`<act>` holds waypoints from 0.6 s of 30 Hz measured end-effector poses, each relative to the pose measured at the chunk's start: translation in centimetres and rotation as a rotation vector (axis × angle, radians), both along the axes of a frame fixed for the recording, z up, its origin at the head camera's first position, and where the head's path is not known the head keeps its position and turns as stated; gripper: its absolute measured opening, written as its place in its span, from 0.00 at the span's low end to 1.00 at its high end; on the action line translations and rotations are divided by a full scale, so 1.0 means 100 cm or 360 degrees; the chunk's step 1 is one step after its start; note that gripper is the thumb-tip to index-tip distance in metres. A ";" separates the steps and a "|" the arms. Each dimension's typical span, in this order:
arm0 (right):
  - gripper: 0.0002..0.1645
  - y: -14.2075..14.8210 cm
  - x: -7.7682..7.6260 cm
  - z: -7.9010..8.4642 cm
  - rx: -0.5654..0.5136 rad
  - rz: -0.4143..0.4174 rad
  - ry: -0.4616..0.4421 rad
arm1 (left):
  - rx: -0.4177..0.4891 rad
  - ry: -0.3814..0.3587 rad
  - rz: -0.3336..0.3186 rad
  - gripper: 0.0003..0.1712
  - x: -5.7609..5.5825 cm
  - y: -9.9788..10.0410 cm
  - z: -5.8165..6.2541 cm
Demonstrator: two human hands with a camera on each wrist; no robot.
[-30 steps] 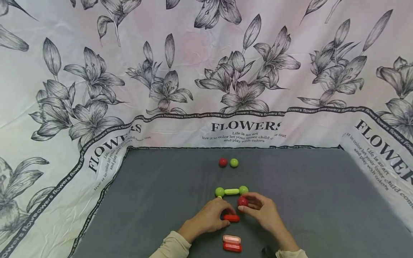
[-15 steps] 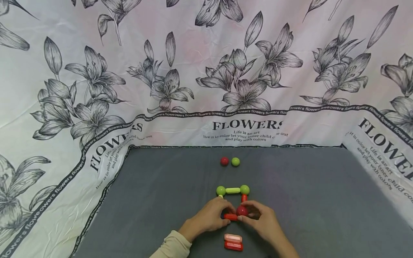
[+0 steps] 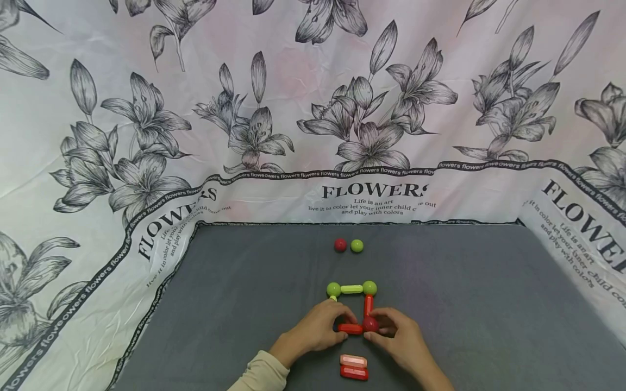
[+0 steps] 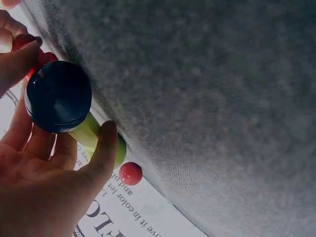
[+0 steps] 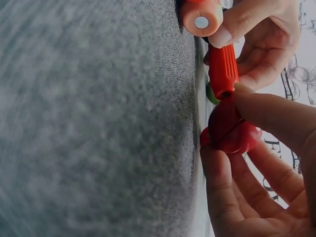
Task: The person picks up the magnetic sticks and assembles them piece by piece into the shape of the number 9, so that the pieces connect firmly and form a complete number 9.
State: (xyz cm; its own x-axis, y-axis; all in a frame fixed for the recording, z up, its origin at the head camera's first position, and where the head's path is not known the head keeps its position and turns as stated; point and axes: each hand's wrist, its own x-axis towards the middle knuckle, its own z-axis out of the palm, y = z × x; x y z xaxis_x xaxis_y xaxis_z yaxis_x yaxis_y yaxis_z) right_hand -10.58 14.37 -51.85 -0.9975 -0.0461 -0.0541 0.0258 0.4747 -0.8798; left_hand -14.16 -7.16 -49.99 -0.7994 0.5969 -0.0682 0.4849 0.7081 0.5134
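Observation:
In the head view my left hand point(image 3: 319, 325) pinches a red magnetic rod point(image 3: 350, 329) lying crosswise. A dark blue ball point(image 4: 58, 96) at that rod's left end fills much of the left wrist view. My right hand point(image 3: 403, 339) pinches a red ball point(image 3: 370, 325), which meets the rod's right end. A second red rod point(image 3: 368, 305) runs from this ball away to a green ball point(image 3: 369, 288). From there a yellow-green rod point(image 3: 351, 289) leads left to another green ball point(image 3: 333, 289). A further yellow-green rod point(image 4: 86, 132) on the left side is partly hidden by my left hand.
Nearer to me lie a pink rod point(image 3: 354, 360) and a loose red rod point(image 3: 354, 373), side by side. Farther back on the grey cloth sit a red ball point(image 3: 340, 245) and a green ball point(image 3: 357, 246). A flower-printed curtain point(image 3: 274, 198) borders the table.
My right hand has brought the red ball toward me, down to the right end of the held rod. The red rod behind it has come into view. My left hand has stayed put.

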 end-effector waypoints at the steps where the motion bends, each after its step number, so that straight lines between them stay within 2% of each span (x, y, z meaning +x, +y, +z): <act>1: 0.26 0.000 0.000 0.000 0.0000 0.0001 0.0007 | 0.0001 -0.0003 0.0003 0.15 0.000 0.000 0.000; 18: 0.26 -0.002 0.001 0.000 0.0068 -0.0004 -0.0033 | 0.0021 -0.0025 0.0012 0.15 0.000 -0.001 -0.001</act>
State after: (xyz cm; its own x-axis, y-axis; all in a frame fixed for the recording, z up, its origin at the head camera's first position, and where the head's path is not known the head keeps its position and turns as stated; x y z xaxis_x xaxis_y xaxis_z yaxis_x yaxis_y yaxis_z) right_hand -10.50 14.14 -51.82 -0.9962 -0.0410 -0.0769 0.0452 0.5116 -0.8581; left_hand -14.17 -7.26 -50.09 -0.8028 0.5919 -0.0726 0.4715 0.7046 0.5303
